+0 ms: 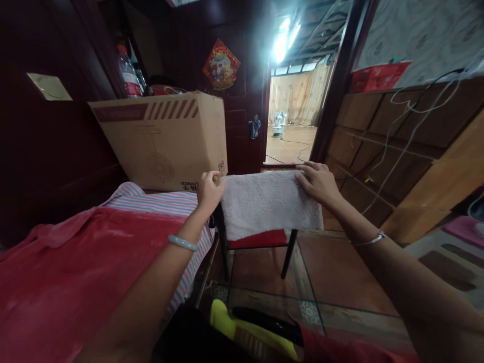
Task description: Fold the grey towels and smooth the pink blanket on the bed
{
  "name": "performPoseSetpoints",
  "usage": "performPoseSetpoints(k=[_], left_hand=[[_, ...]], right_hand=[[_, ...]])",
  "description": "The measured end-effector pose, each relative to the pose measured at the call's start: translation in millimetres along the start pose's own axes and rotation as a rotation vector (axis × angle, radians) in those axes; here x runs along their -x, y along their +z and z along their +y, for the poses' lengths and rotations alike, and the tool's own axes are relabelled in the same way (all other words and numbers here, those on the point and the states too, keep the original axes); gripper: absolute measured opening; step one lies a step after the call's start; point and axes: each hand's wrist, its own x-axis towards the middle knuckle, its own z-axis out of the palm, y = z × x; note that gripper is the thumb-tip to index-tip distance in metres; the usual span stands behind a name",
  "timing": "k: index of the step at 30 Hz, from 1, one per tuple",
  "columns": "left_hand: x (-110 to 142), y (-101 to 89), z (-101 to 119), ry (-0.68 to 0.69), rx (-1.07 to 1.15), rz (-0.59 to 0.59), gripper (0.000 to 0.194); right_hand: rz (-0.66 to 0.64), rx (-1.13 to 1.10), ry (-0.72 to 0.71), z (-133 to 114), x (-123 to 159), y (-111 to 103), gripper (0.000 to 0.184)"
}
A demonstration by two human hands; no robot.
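A light grey, fluffy towel [264,201] hangs over the backrest of a dark-framed chair [289,257] with a red seat [260,239]. My left hand [212,191] is closed at the towel's upper left corner, its thumb and fingers pinched together there. At the upper right, my right hand [320,185] has its fingers along the towel's top edge and its thumb on the front face, taking hold of the cloth. The towel's far side and the backrest under it are hidden.
A large cardboard box [166,141] stands beyond the bed with a red blanket [113,252] at left. An open doorway [291,146] shows a fan [279,121]. White cables [404,141] hang at right above a plastic stool [449,262].
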Motion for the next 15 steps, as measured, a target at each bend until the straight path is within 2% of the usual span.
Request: performPoseSetpoints(k=[4,8,11,15], left_hand=[[9,11.0,9,0.294,-0.044,-0.199,0.055],[25,25.1,11,0.440,-0.396,-0.382,0.084],[29,28.5,7,0.516,-0.614,-0.394,0.090],[21,27.3,0,0.606,-0.624,-0.391,0.090]], right_hand=[[-0.063,0.047,-0.222,-20,-1,3,0.064],[-0.178,0.082,-0.283,-21,2,14,0.073],[-0.151,0.105,-0.261,-17,6,21,0.076],[-0.085,0.139,-0.228,-20,14,24,0.077]])
